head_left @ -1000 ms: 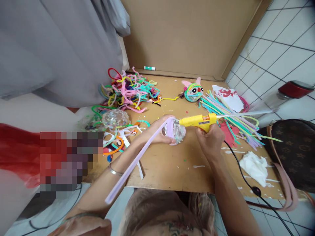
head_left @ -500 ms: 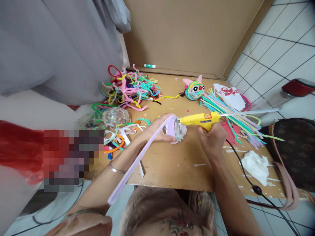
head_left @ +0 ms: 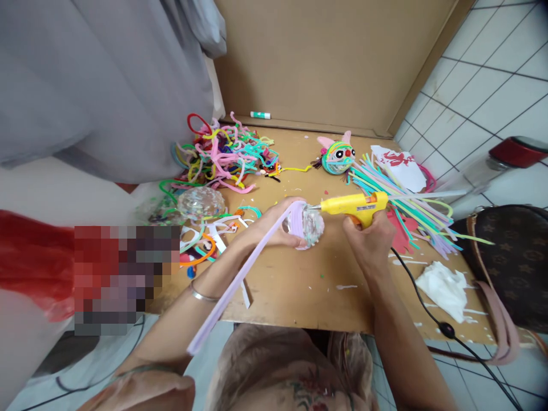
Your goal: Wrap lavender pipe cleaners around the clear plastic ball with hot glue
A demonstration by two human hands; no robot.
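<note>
My left hand (head_left: 280, 224) is closed around a clear, faceted plastic ball (head_left: 314, 227). Lilac pipe cleaners (head_left: 240, 281) are wound over the ball's left part, and their loose ends trail down across my left forearm. In my right hand (head_left: 371, 240) is a yellow hot glue gun (head_left: 351, 206), gripped by its handle, with a finger at the trigger. Its metal nozzle points left at the ball, close to the edge of the lilac winding; whether it touches, I cannot tell. A long clear glue stick (head_left: 428, 195) sticks out of the gun's back.
Tangled pipe cleaners (head_left: 222, 151) and another clear ball (head_left: 201, 202) lie at left. A decorated ball with pink ears (head_left: 338, 157) stands at the back, beside straight pipe cleaners (head_left: 406, 200). A tissue (head_left: 443, 290), black cord (head_left: 422, 291) and brown bag (head_left: 509, 262) are at right.
The glue gun in my right hand has shifted slightly right, and more of its metal nozzle shows. My left hand and the ball have stayed nearly still.
</note>
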